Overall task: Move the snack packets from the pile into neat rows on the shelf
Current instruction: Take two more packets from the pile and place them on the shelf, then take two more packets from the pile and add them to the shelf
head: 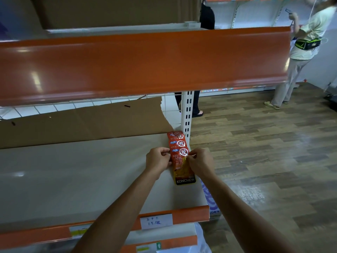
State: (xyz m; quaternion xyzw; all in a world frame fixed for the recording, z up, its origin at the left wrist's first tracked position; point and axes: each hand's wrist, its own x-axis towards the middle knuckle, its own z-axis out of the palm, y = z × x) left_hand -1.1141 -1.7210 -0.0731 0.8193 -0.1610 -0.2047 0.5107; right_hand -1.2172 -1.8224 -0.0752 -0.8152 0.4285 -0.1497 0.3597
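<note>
Three red-and-orange snack packets lie in an overlapping row at the right end of the pale shelf [82, 176]. The front packet [182, 168] shows fully, with a black "KONCHEW" band at its near end. Behind it only the tops of the middle packet [177, 143] and the rear packet [175, 135] show. My left hand [158, 160] pinches the front packet's left edge. Its right edge is pinched by my right hand [199, 161]. The pile of packets is out of view.
Brown cardboard [82, 123] leans along the shelf's back. An orange shelf lip [142, 63] overhangs above. A white slotted upright [187, 114] stands just right of the packets. The shelf's orange front rail carries a handwritten tag [156, 221]. A person [299, 52] stands on the wood floor at right.
</note>
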